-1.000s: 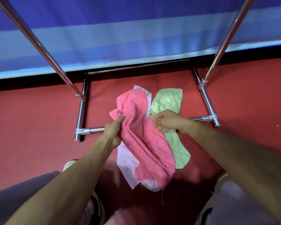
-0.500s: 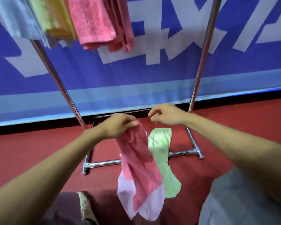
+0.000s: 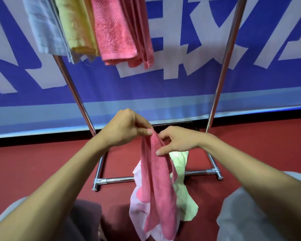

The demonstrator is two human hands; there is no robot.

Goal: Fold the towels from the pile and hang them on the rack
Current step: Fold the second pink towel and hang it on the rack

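Observation:
A pink towel [image 3: 159,188] hangs down in front of me, lifted off the floor. My left hand [image 3: 127,129] pinches its top corner. My right hand [image 3: 178,140] touches the towel's upper edge just below, thumb and fingers on the cloth. Under it on the red floor lie a pale pink towel [image 3: 137,211] and a light green towel [image 3: 184,197]. The chrome rack [image 3: 221,80] stands behind; on its top hang a white-blue towel [image 3: 45,28], a yellow towel [image 3: 76,25] and pink towels [image 3: 118,30].
The rack's base bar [image 3: 118,180] crosses the floor beneath the held towel, with its left post [image 3: 73,91] rising beside my left hand. A blue and white banner [image 3: 181,84] closes the back. My knees in grey trousers [image 3: 241,214] sit at both lower corners.
The pink towel has been lifted from the floor pile by my left hand. My right hand has come in to its upper edge. My view has tilted up to show the hung towels.

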